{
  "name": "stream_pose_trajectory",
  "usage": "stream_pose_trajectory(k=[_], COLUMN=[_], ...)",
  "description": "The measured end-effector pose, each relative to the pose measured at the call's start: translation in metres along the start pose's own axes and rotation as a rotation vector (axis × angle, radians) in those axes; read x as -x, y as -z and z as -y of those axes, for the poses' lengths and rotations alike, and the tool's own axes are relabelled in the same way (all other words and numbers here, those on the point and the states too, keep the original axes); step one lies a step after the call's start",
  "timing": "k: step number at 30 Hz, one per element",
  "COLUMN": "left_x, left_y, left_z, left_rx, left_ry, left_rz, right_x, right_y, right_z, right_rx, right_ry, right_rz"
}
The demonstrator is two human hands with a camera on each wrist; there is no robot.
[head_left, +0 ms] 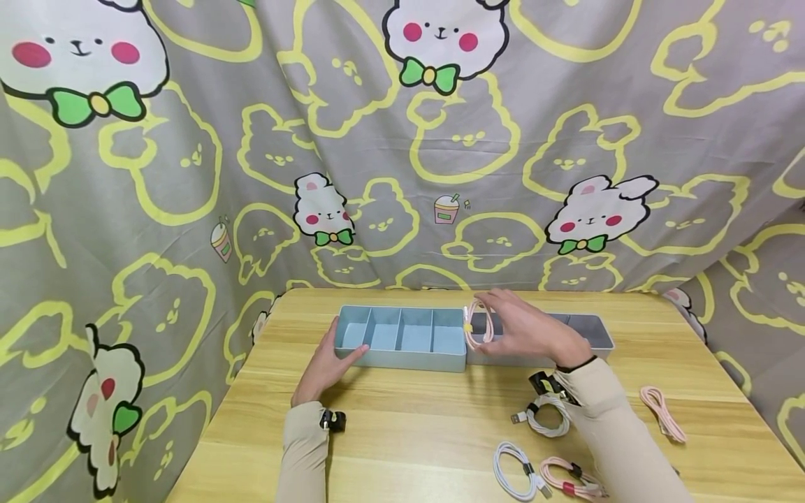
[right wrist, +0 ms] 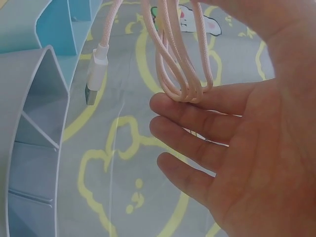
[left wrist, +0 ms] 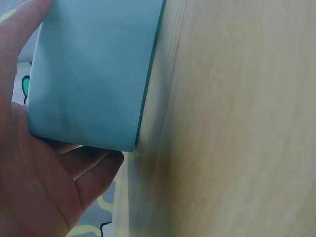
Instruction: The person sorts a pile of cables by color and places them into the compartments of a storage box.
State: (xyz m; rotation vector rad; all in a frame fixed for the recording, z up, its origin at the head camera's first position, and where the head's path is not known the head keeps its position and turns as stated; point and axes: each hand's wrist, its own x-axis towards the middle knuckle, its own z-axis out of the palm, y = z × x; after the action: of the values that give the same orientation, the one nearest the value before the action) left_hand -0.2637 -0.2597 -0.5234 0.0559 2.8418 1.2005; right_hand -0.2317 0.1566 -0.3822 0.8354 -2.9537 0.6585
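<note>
My left hand [head_left: 323, 370] grips the left end of a light-blue divided box [head_left: 402, 359]. In the left wrist view, its thumb lies along one side of the box and the fingers reach round the end. My right hand [head_left: 528, 328] pinches a coiled pink USB cable [right wrist: 183, 91] between thumb and fingers, above the junction of the blue box and a grey divided box [head_left: 512, 360]. A yellow tie [head_left: 468, 327] binds the coil. The cable's USB plug [right wrist: 97, 74] hangs free of the hand in the right wrist view. Its other end cannot be made out.
Below the right forearm lie a white cable [head_left: 548, 417] with a black tie, another white cable [head_left: 511, 469] and a pink cable [head_left: 562, 478] with a red tie. A further pink cable [head_left: 662, 413] lies to the right. A patterned curtain [head_left: 377, 140] hangs behind the wooden table [head_left: 402, 433].
</note>
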Motion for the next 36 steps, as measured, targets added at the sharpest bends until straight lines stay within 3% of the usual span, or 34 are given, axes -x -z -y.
stream_pose_trajectory(k=[19,36], left_x=[0.0,-0.001], left_y=[-0.001,-0.001], left_z=[0.002,0.002], left_rx=[-0.004,0.009], left_ry=[-0.018,-0.02], left_rz=[-0.007,-0.012], right_x=[-0.02,-0.035], right_y=[0.0,0.004], right_z=[0.006,0.02], right_rx=[0.011,0.024], right_ry=[0.048,0.071], right_rz=[-0.022,0.006])
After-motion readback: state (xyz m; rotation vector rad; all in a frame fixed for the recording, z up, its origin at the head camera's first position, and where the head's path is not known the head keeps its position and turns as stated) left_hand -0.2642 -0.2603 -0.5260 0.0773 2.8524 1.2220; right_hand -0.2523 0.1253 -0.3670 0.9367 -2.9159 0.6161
